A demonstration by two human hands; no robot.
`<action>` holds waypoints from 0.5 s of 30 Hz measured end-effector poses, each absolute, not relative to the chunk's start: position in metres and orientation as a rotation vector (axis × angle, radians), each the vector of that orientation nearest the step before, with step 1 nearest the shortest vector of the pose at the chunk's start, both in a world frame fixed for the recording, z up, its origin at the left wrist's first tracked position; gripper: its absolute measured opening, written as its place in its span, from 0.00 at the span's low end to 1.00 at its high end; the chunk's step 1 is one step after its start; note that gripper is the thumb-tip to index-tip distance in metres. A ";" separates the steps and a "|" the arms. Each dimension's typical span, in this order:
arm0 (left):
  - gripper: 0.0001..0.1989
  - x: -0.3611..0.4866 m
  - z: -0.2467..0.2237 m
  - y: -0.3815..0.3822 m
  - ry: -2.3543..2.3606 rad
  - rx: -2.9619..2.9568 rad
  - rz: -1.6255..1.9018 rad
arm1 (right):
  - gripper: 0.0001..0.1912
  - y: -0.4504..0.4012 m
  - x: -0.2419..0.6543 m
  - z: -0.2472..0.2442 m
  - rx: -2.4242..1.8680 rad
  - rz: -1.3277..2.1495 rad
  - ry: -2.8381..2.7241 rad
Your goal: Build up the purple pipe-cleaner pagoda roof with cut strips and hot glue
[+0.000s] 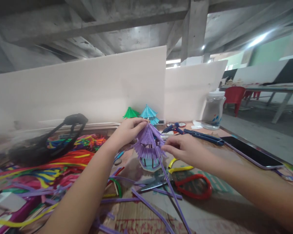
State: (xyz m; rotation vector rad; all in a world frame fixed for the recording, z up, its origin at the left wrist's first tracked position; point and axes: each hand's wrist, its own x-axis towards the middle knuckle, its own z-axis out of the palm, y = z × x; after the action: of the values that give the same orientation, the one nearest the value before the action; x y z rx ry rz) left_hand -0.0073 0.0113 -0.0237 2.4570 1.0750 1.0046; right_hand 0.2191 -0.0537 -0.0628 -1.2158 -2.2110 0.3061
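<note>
A small purple pavilion model [148, 146] with a two-tiered roof of fuzzy strips stands upright on a light blue base. My left hand [134, 126] is closed at the roof's peak, its fingertips on the purple tip. At the roof's right edge, my right hand [177, 145] has its thumb and fingers pinched at a long purple strip [172, 190], which hangs down toward the table's front. Red-handled scissors [194, 188] lie just in front of the model, with yellow-handled pliers [178, 167] beside them.
Colourful fuzzy strips [73, 159] and a black bag [48, 139] cover the left. Green [131, 112] and blue [148, 112] roofed models stand behind. A glue gun [174, 127], blue cutter [203, 136], phone [251, 152] and clear jar [213, 110] are at right.
</note>
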 end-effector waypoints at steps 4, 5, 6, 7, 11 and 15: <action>0.16 -0.006 -0.025 0.010 1.016 2.403 1.080 | 0.08 -0.057 0.220 -0.063 -1.136 0.079 -2.181; 0.16 -0.005 -0.025 0.009 1.004 2.405 1.079 | 0.07 -0.058 0.219 -0.065 -1.110 -0.001 -2.198; 0.16 -0.004 -0.025 0.007 1.000 2.413 1.077 | 0.07 -0.058 0.219 -0.068 -1.079 -0.092 -2.220; 0.16 -0.003 -0.024 0.005 1.003 2.423 1.071 | 0.07 -0.058 0.219 -0.070 -1.041 -0.186 -2.239; 0.15 0.002 -0.021 -0.004 1.017 2.463 1.065 | 0.10 -0.056 0.219 -0.081 -0.844 -0.481 -2.272; 0.15 0.006 -0.021 -0.009 1.017 2.474 1.069 | 0.10 -0.053 0.218 -0.086 -0.765 -0.603 -2.324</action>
State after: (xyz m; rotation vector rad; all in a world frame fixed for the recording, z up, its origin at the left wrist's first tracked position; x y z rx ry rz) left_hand 0.0056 -0.0092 -0.0208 2.4740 1.0166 1.0686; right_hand 0.2185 -0.0531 -0.0859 -0.7648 -2.3239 -0.6030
